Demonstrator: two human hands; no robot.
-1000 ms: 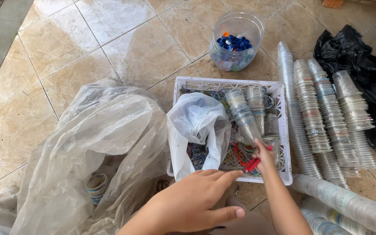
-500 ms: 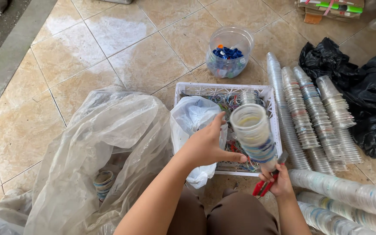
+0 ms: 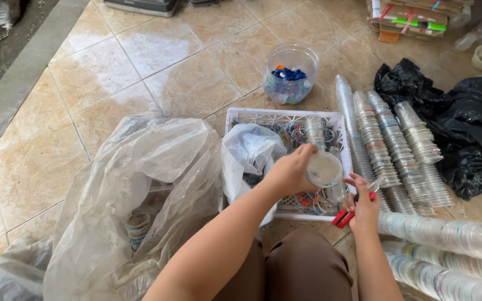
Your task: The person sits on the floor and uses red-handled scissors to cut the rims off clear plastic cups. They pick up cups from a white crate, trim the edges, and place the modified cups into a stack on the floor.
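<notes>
Left hand [image 3: 288, 173], fingers curled about the rim of a clear plastic cup [image 3: 323, 170], gripping it firmly, mouth of the cup tilted toward the camera, just above the near right corner of a white plastic basket [image 3: 285, 118]. Right hand [image 3: 364, 203] just to the right of the cup, closed round the red handles of a small cutting tool [image 3: 348, 214], thumb up by the cup's lower edge; blades hidden, touching the cup or not impossible to tell.

In the basket below: a crumpled white plastic bag [image 3: 249, 150] on the left, a tangle of coloured cup rims and rings [image 3: 311, 200] on the right, a short stack of clear cups [image 3: 314, 129] lying toward the far wall.

Left of the basket, touching it, a large clear plastic sack [image 3: 129, 189], slumped open, a few cups dimly visible inside. Right of the basket, long nested stacks of clear cups [image 3: 391, 147] laid side by side on the tiled floor [image 3: 140, 61], more stacks [image 3: 447, 234] lying crosswise nearer the knees. Beyond those, a heap of black plastic bags [image 3: 453, 122]. Beyond the basket, standing apart, a clear round jar [image 3: 291, 73] partly filled with blue caps. At the far right corner, flattened cardboard [image 3: 414, 14].
</notes>
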